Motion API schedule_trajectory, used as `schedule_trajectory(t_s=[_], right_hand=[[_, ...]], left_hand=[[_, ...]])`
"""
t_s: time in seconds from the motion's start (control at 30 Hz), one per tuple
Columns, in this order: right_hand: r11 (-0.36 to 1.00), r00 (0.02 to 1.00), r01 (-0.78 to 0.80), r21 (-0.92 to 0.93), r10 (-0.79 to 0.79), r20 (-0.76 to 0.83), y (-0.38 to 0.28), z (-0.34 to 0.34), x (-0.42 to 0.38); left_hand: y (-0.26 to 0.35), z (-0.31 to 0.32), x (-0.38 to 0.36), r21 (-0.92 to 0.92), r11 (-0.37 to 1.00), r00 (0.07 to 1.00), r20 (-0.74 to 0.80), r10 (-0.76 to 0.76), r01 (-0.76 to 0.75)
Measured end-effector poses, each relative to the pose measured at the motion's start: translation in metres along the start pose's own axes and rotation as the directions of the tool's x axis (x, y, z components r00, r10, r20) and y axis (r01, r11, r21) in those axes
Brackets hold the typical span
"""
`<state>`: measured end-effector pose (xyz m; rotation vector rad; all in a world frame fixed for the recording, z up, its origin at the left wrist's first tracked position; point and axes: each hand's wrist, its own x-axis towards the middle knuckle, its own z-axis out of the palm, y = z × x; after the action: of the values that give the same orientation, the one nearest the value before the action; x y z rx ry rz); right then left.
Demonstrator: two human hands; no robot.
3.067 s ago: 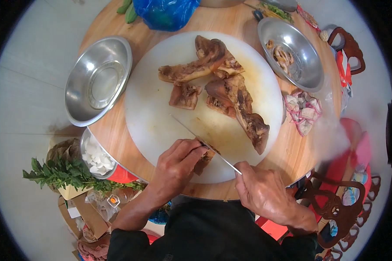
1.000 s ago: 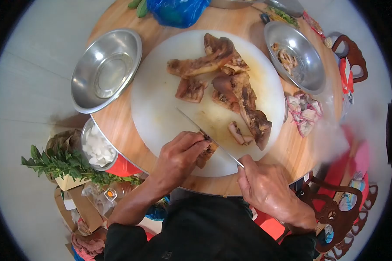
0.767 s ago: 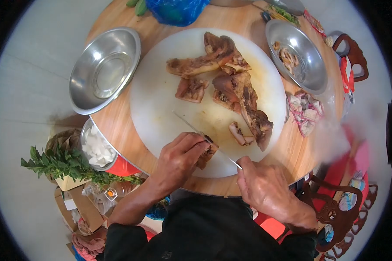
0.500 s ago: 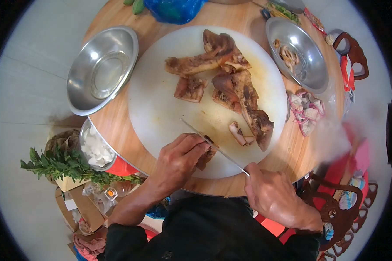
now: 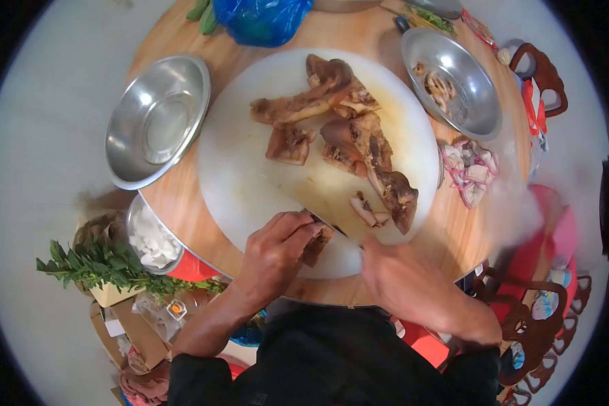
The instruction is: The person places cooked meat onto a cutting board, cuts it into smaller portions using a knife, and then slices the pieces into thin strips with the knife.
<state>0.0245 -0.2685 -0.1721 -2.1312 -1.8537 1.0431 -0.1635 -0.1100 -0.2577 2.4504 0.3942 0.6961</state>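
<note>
My left hand (image 5: 277, 247) presses a piece of brown cooked meat (image 5: 316, 247) against the round white cutting board (image 5: 250, 183), near its front edge. My right hand (image 5: 402, 277) is closed around a knife (image 5: 328, 224), whose blade runs slantwise to the meat beside my left fingertips; the handle is hidden in the hand. Two short slices (image 5: 369, 211) lie just beyond my right hand. Farther up the board rest larger chunks of meat: a long piece (image 5: 304, 101), a squarish piece (image 5: 291, 145) and a long piece on the right (image 5: 379, 162).
A steel basin (image 5: 120, 152) stands on the table's left. At right are another metal bowl (image 5: 477, 88) with scraps inside and a crumpled cloth (image 5: 472, 172). White pieces fill a bowl (image 5: 154, 237) below the left edge, near leafy greens (image 5: 108, 265). A blue plastic bag (image 5: 260, 20) sits at the back.
My right hand has moved left toward my left hand, bringing the knife with it, and less of the blade shows. My left hand stays on the meat. The view has shifted slightly.
</note>
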Motion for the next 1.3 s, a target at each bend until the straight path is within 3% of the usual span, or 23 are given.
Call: schedule_trajectory(t_s=[0.1, 0.2, 0.27, 0.5, 0.6, 0.67, 0.8, 0.87, 1.3], right_hand=[[0.999, 0.997, 0.037, 0.009, -0.037, -0.063, 0.003, 0.01, -0.035], [0.998, 0.993, -0.026, -0.052, 0.02, -0.113, -0.008, 0.018, -0.036], [0.982, 0.987, -0.072, -0.176, 0.045, -0.152, -0.023, 0.024, -0.016], [0.991, 0.977, 0.029, -0.128, -0.056, -0.205, -0.006, 0.026, -0.012], [0.989, 0.983, -0.036, -0.144, 0.009, -0.182, -0.001, 0.018, -0.029], [0.992, 0.947, -0.106, -0.067, 0.08, -0.31, 0.002, 0.018, -0.031], [1.0, 0.951, -0.024, 0.002, 0.024, -0.308, -0.003, 0.012, -0.029], [0.993, 0.95, 0.089, 0.083, -0.06, -0.307, -0.001, 0.017, -0.023], [0.996, 0.967, 0.081, 0.021, -0.074, -0.244, -0.001, 0.017, -0.018]], left_hand=[[-0.003, 0.003, -0.002, -0.01, 1.0, 1.0, -0.013, -0.002, 0.002], [-0.001, -0.002, 0.0, -0.018, 1.0, 1.0, 0.018, 0.007, -0.007], [0.002, -0.004, 0.0, -0.029, 1.0, 0.999, 0.051, 0.007, -0.005], [0.002, 0.0, -0.005, -0.063, 0.998, 0.999, 0.035, -0.028, 0.03], [0.001, -0.001, -0.008, -0.015, 1.0, 1.0, 0.002, -0.002, 0.002], [0.0, 0.001, -0.009, 0.034, 0.999, 0.999, -0.012, 0.032, -0.031], [-0.002, 0.0, -0.011, 0.019, 0.998, 0.998, -0.011, 0.057, -0.056], [-0.003, 0.0, -0.01, 0.02, 0.998, 0.998, -0.003, 0.066, -0.066], [-0.002, 0.0, -0.008, 0.028, 0.998, 0.998, 0.012, 0.055, -0.055]])
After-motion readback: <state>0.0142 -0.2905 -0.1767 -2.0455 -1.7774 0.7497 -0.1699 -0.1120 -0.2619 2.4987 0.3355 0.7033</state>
